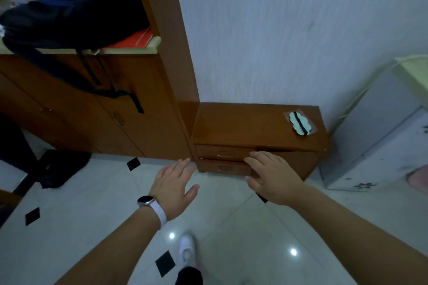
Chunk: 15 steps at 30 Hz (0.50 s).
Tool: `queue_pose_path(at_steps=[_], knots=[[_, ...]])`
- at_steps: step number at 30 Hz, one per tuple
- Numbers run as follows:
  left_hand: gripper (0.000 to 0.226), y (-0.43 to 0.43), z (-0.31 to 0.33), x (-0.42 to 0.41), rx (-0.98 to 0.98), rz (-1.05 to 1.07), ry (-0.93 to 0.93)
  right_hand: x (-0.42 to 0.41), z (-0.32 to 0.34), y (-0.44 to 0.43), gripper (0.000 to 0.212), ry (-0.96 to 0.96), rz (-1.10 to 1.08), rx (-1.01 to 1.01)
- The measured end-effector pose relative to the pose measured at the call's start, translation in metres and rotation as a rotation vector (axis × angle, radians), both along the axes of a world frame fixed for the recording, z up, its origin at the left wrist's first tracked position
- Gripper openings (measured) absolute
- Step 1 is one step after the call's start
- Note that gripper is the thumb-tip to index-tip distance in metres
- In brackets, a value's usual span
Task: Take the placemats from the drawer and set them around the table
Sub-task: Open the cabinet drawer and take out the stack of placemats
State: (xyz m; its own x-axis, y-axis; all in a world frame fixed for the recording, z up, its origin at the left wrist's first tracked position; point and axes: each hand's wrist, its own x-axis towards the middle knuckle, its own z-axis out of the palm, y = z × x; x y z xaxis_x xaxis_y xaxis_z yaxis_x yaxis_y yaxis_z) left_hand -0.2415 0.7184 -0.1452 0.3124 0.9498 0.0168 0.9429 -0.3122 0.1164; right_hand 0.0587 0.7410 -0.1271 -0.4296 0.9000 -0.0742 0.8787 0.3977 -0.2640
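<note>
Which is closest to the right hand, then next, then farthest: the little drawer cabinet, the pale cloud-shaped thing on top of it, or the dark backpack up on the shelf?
From the right hand, in the head view:
1. Drawer cabinet: right in front of the hand, its drawers just past the fingers.
2. Cloud-shaped thing: on the cabinet top, back right corner.
3. Backpack: far up on the left, on the shelf.

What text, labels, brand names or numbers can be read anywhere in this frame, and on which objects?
None can be read.
Packet on the low cabinet: pale shape with a dark stripe, no legible print.
Watch on the left hand: face dark, nothing shown.
Red item on the shelf: no lettering visible.
Grey appliance: only scuffs or marks, too blurred to read.
</note>
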Motion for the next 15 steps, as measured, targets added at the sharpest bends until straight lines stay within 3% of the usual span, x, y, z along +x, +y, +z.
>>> queue_pose_path(at_steps=[6, 15], knots=[[0.053, 0.079, -0.032, -0.024, -0.103, -0.1, -0.004, -0.025, -0.024, 0.041, 0.069, -0.012, -0.143, -0.046], [0.054, 0.197, -0.085, -0.074, -0.146, -0.244, 0.029, -0.087, -0.065, 0.113, 0.056, -0.076, -0.319, -0.093]])
